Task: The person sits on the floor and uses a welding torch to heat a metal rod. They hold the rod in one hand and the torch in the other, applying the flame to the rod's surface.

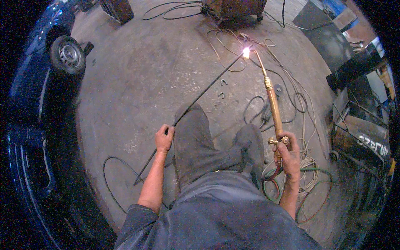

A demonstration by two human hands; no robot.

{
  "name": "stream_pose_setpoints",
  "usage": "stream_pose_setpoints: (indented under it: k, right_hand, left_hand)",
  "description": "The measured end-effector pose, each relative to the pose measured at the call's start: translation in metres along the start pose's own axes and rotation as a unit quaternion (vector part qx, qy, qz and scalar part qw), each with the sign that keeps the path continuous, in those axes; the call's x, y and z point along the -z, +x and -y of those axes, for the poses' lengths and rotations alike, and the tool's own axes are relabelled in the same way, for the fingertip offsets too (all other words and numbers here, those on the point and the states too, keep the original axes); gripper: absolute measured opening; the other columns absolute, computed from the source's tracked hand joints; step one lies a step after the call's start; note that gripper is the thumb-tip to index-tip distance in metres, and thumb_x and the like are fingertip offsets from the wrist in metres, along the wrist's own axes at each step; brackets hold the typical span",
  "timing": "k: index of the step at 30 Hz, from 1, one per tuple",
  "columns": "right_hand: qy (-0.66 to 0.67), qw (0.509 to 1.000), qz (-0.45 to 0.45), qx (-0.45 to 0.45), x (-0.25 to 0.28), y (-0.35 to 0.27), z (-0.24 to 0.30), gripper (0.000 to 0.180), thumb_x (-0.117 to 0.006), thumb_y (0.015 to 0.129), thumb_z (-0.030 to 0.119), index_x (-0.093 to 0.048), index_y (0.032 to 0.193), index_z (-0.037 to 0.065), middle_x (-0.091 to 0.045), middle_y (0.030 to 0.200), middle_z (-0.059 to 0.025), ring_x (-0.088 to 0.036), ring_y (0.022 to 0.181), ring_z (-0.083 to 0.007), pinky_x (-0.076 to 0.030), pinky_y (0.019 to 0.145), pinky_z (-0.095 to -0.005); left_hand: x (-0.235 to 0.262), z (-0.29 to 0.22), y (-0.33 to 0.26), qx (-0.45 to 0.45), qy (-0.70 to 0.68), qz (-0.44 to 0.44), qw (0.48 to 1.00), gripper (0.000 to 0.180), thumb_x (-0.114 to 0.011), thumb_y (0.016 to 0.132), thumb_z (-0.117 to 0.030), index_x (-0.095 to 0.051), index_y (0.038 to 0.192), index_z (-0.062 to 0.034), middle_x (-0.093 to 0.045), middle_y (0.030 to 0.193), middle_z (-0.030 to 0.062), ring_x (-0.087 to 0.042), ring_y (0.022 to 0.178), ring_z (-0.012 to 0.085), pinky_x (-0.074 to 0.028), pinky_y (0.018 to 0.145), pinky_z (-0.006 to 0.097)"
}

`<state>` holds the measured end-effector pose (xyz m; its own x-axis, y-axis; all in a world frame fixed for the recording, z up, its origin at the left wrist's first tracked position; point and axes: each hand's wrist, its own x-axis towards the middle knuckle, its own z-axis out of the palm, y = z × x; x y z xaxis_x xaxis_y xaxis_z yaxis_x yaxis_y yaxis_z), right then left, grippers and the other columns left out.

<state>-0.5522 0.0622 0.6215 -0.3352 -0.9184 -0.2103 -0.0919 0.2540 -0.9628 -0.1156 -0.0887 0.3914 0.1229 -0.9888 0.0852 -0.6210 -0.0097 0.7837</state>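
Note:
My left hand (164, 138) is closed round a long dark metal rod (208, 88), which slants from low beside my left leg up to the far right. In my right hand (288, 153) is a brass gas torch (273, 104), gripped near its valve knobs. The torch's thin bent tip meets the far end of the rod, where a bright white-pink glow (246, 53) hides the rod's end. Red and green hoses (271, 189) hang from the torch below my right hand. Two small bent metal hooks (224, 82) lie on the floor beneath the rod.
Cables (300, 102) snake over the concrete floor (129, 83) on the right, beside a dark tool with a round disc (278, 88). A rusty wheeled metal box (233, 9) stands ahead. Left is a dark blue car with a wheel (68, 55); right, metal sheets and a dark cylinder (354, 66).

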Motion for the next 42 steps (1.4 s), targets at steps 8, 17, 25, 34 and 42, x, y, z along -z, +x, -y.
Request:
stream_pose_setpoints:
  k: [8,17,25,34,42]
  right_hand:
    - [-0.006,1.0,-0.002,0.008,0.0,0.002,-0.003,0.031,-0.068,0.097,0.022,-0.055,0.125,0.012,-0.063,0.08,-0.0041,-0.056,0.052,-0.0093,-0.044,0.044,-0.0239]
    - [-0.01,1.0,0.003,0.011,0.0,0.001,0.0,0.035,-0.07,0.096,0.026,-0.056,0.124,0.012,-0.062,0.08,-0.004,-0.056,0.053,-0.0098,-0.044,0.045,-0.0242]
    - [-0.026,1.0,0.007,-0.005,0.001,0.0,0.007,0.036,-0.07,0.095,0.026,-0.055,0.124,0.011,-0.062,0.08,-0.0036,-0.057,0.055,-0.0099,-0.044,0.046,-0.0243]
    - [-0.003,1.0,0.017,0.007,0.001,0.0,0.004,0.032,-0.068,0.097,0.025,-0.055,0.123,0.012,-0.063,0.08,-0.0038,-0.056,0.054,-0.0095,-0.044,0.046,-0.0241]
    - [0.0,1.0,0.004,0.019,-0.001,0.001,-0.002,0.03,-0.067,0.097,0.024,-0.056,0.122,0.012,-0.063,0.079,-0.0038,-0.056,0.053,-0.0093,-0.044,0.045,-0.0241]
  left_hand:
    - [0.0,0.001,0.0,0.015,0.012,0.011,1.0,0.034,-0.069,0.092,-0.037,-0.064,0.091,-0.0031,-0.066,0.084,0.0204,-0.066,0.077,0.0399,-0.051,0.071,0.043]
    - [0.001,0.002,0.0,0.022,-0.001,0.012,1.0,0.036,-0.069,0.092,-0.038,-0.064,0.09,-0.0026,-0.065,0.083,0.0196,-0.064,0.074,0.036,-0.051,0.07,0.042]
    - [0.004,-0.007,0.001,0.023,0.011,0.017,1.0,0.035,-0.069,0.092,-0.037,-0.065,0.092,-0.0028,-0.066,0.084,0.0195,-0.066,0.077,0.036,-0.051,0.072,0.041]
    - [0.005,-0.012,-0.003,0.015,0.006,0.01,1.0,0.032,-0.069,0.092,-0.035,-0.065,0.091,-0.003,-0.067,0.084,0.0193,-0.066,0.077,0.0366,-0.051,0.071,0.041]
    - [0.001,-0.003,-0.003,0.009,-0.003,0.011,1.0,0.034,-0.069,0.092,-0.036,-0.064,0.089,-0.003,-0.065,0.081,0.02,-0.064,0.072,0.0366,-0.05,0.068,0.042]
